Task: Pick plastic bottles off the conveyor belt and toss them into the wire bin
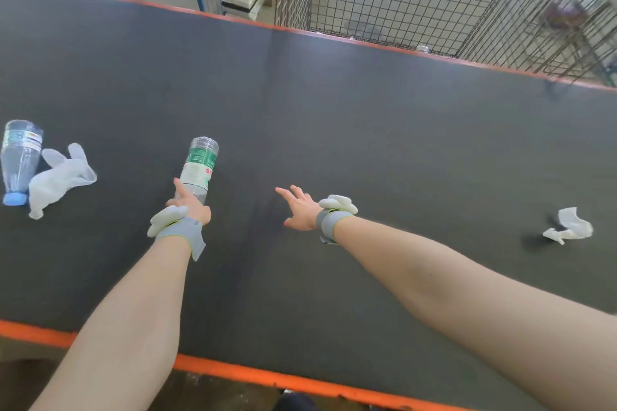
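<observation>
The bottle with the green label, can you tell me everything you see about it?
The bottle is clear ribbed plastic and looks empty. Its label is green on the far half, white with a small red mark nearer. Its base points away from the person; the neck end is hidden by the left hand, which holds it with one finger straight along its side. Below is the dark conveyor belt; whether it rests there is unclear.
</observation>
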